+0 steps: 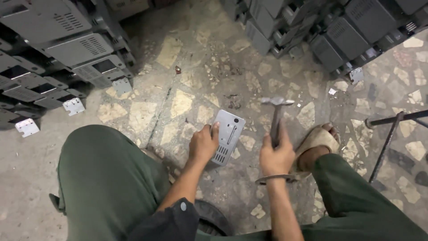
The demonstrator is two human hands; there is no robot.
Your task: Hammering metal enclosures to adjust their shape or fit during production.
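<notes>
My left hand (203, 143) grips a small grey metal plate (228, 134) with vent slots, holding it tilted against the stone floor. My right hand (276, 156) is closed around the handle of a hammer (276, 111), whose metal head points up and away, just right of the plate. A metal bangle circles my right wrist. Both forearms reach out between my knees in green trousers.
Stacks of grey metal casings (67, 53) stand at the left, and more casings (339, 31) are piled at the top right. My sandalled foot (317, 143) rests right of the hammer. A dark metal rod frame (392, 125) stands at the right edge.
</notes>
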